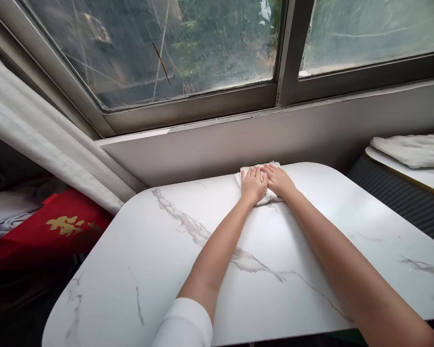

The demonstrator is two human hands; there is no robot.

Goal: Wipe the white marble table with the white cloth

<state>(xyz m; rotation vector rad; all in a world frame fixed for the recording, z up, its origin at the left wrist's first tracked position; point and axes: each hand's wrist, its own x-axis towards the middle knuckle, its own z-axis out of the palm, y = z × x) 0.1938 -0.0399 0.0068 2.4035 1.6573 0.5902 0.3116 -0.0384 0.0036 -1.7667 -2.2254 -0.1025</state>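
Note:
A white cloth (270, 196) lies bunched near the far edge of a white marble-patterned table (159, 270). My left hand (253, 184) rests flat on its left part, fingers stretched forward. Beside it, my right hand (278, 180) presses down on the cloth's right part with its fingers stretched out towards the left. The two hands are close together at the fingertips. Much of the cloth is hidden beneath them. Both my arms reach forward across the tabletop.
Behind the table is a low wall (202, 149) under a sliding window (188, 58). A pale curtain (58, 125) hangs at the left, near a red item with gold lettering (68, 224). At the right, a folded white cloth (412, 149) lies on another surface.

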